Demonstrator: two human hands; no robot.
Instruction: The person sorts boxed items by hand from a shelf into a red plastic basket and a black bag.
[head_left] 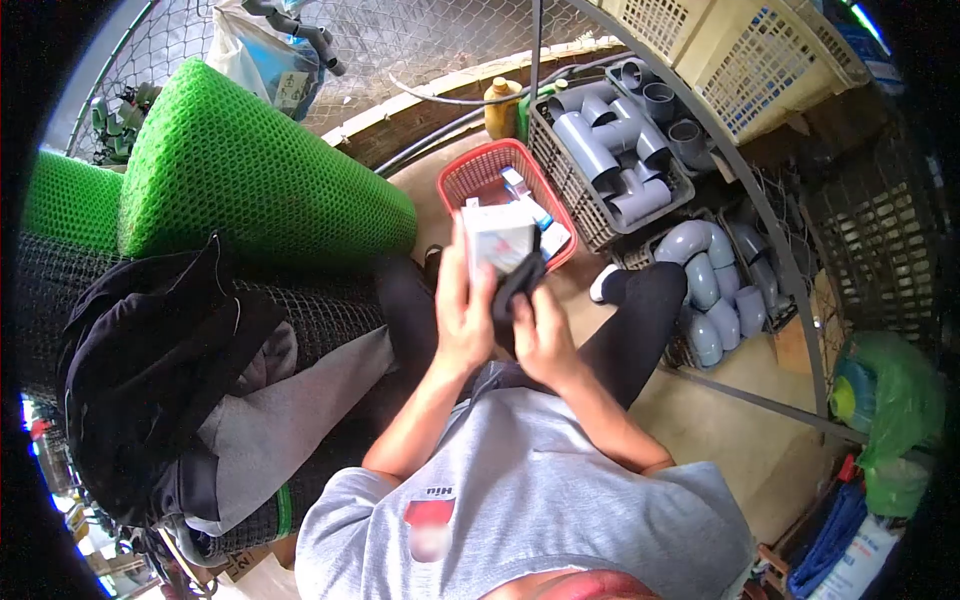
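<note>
My left hand (467, 310) is wrapped round the lower left side of a small white box (500, 237), which is held up above my lap. A dark cloth-like item (518, 287), blurred, lies against the box's lower right corner. My right hand (540, 335) pinches that dark item from below. Just beyond the box stands a red plastic basket (483, 158) on the floor, with several small white and blue boxes (540, 215) inside. The held box hides part of the basket.
Green mesh rolls (260, 170) and dark clothing (150, 370) lie at the left. Crates of grey pipe fittings (610, 140) and curved fittings (705, 285) stand at the right. A yellow bottle (502, 108) is behind the basket. A metal bar (750, 400) crosses beside my knee.
</note>
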